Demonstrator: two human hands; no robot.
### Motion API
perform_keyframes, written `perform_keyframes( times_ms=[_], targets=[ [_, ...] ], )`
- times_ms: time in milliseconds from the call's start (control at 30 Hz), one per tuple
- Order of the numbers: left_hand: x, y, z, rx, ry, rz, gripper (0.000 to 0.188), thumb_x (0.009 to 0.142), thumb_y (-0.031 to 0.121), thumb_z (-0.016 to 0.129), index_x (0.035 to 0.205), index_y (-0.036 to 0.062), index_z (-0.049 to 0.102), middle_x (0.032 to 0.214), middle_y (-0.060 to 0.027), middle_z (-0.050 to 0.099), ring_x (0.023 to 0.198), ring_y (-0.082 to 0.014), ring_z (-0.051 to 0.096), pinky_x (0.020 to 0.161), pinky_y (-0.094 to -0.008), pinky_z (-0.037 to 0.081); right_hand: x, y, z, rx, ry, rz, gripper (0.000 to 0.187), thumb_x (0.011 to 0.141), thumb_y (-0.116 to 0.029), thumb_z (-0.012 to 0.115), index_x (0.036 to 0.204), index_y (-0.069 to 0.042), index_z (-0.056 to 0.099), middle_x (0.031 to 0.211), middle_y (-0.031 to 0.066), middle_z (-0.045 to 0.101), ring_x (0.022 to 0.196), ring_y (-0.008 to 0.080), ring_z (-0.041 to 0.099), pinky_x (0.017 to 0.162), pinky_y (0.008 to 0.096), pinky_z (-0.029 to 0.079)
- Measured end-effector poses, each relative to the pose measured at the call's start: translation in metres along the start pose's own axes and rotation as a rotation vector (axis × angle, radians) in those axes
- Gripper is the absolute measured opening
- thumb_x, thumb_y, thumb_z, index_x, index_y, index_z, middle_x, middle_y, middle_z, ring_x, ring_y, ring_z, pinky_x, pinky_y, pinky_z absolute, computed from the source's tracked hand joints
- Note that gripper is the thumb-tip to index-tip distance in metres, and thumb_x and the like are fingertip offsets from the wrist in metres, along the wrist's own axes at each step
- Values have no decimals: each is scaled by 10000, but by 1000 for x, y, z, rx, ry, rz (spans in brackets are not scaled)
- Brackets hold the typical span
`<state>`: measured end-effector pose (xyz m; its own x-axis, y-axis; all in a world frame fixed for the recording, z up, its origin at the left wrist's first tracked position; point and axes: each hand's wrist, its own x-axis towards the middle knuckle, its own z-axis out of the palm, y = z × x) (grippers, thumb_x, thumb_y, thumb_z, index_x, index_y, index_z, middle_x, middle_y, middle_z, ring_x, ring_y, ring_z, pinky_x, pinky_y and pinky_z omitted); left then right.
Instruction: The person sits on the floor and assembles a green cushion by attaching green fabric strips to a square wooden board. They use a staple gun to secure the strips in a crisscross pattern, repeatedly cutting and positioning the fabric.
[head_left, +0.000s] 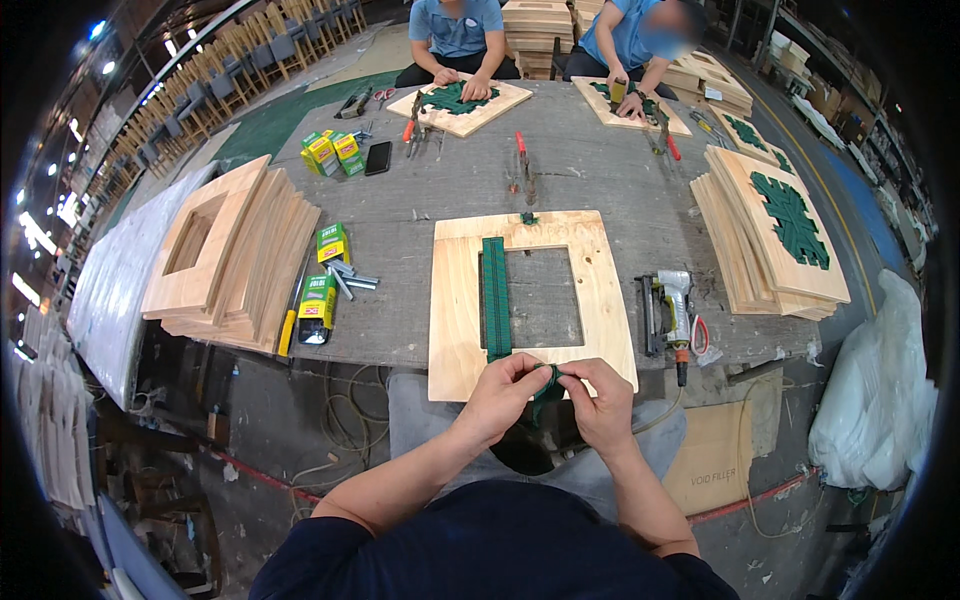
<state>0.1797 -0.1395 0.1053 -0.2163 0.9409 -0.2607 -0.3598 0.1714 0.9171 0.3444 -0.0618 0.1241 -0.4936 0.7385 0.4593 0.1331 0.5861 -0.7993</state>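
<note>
Navy shirt point(490, 550): mine, before the wooden frame point(455, 300).
Grip: my left hand point(498, 396) and right hand point(604, 404) pinch green webbing point(547, 384) by the frame's near edge.
Green strip point(495, 295): spanning the frame's opening.

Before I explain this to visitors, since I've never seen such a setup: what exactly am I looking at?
There's no robot here. A person works with two bare hands, and this one picture comes from a wide camera worn on their head, so edges look bent. The left hand and right hand pinch some green webbing between them. A green strip lies across the wooden frame on the grey table; whether both are one piece is hard to tell. Around it are a left stack of frames, yellow-green boxes, an air-powered tool and a right stack of boards. Two people in blue shirts work opposite.
</note>
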Motion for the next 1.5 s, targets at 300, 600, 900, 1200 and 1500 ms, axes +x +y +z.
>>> perform_keyframes(
  times_ms=[300, 600, 900, 1200, 1500],
  targets=[
    [-10, -1, 19, 523, 150, 543, 304, 897, 8, 739, 1180, 21, 629, 985, -75, 683, 964, -177, 666, 876, -315, 520, -3, 8, -1, -49, 52, -23, 113, 866, 2, 738, 977, -17, 731, 899, 134, 718, 818, 281, 712, 718, 347, 553],
    [11, -6, 16, 830, 195, 768, 162, 847, 58, 783, 1002, 46, 736, 904, -95, 714, 841, -294, 668, 762, -384, 501, -4, 22, -6, -45, 42, 44, 106, 879, 8, 739, 978, -30, 743, 900, 115, 680, 806, 245, 685, 694, 328, 535],
    [30, -3, 18, 828, 206, 711, 102, 869, 123, 756, 944, 54, 743, 820, -108, 664, 824, -320, 641, 759, -435, 476, 21, 36, -14, -243, -5, -196, 181, 813, -28, 784, 983, -76, 745, 935, 77, 676, 876, 272, 656, 739, 372, 525],
    [55, 4, 12, 854, 275, 787, 125, 837, 99, 789, 931, 38, 733, 858, -108, 682, 845, -317, 651, 796, -417, 497, 48, 48, -14, -361, -105, -235, 150, 812, -47, 753, 951, -93, 720, 919, 63, 672, 861, 288, 641, 770, 408, 502],
    [130, 2, -15, 925, 261, 481, 298, 896, 168, 740, 1133, -5, 687, 1073, -180, 689, 1053, -374, 642, 900, -448, 510, 136, 107, 13, -302, -282, -94, 63, 875, -97, 684, 922, -57, 696, 881, 141, 660, 884, 371, 650, 785, 451, 524]
  ],
)
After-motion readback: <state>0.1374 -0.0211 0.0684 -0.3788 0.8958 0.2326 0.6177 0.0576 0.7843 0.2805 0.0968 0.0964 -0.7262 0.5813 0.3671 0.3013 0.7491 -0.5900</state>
